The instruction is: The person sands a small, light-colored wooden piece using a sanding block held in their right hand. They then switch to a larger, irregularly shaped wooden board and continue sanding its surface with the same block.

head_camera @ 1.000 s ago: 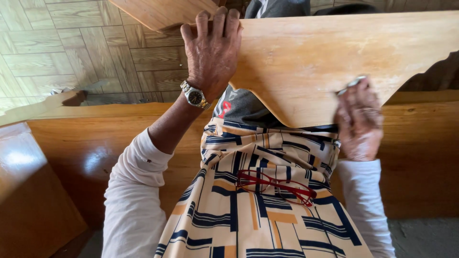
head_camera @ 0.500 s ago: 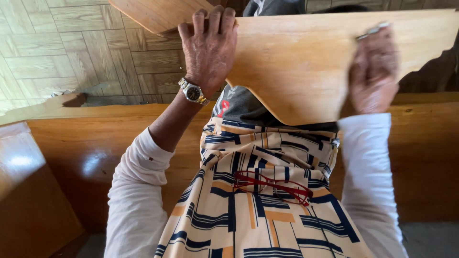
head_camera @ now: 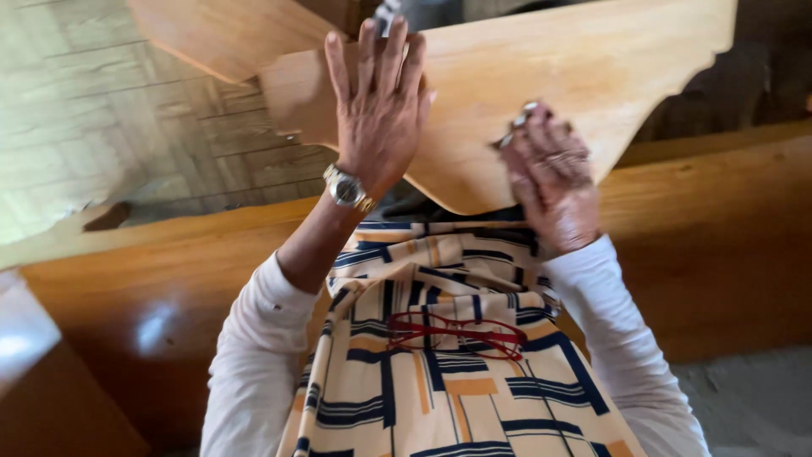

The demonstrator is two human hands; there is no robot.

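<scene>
The left hand (head_camera: 379, 110) lies flat with fingers spread on a pale wooden board (head_camera: 592, 68), pressing it down, gripping nothing. The right hand (head_camera: 550, 182) rests lower on the same board, fingers curled over something small and grey, perhaps sandpaper; blur hides it. The board juts over a glossy wooden bench (head_camera: 719, 245). Red glasses (head_camera: 457, 332) hang on the patterned apron (head_camera: 440, 398).

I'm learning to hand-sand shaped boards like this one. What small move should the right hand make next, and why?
Probably another stroke up the board's face, away from the body. The right hand lies near the lower curved edge of the wooden board, pressing something small under its fingers, too blurred to identify. Bare wood lies above it, and the left hand lies flat on the board, bracing it.
</scene>
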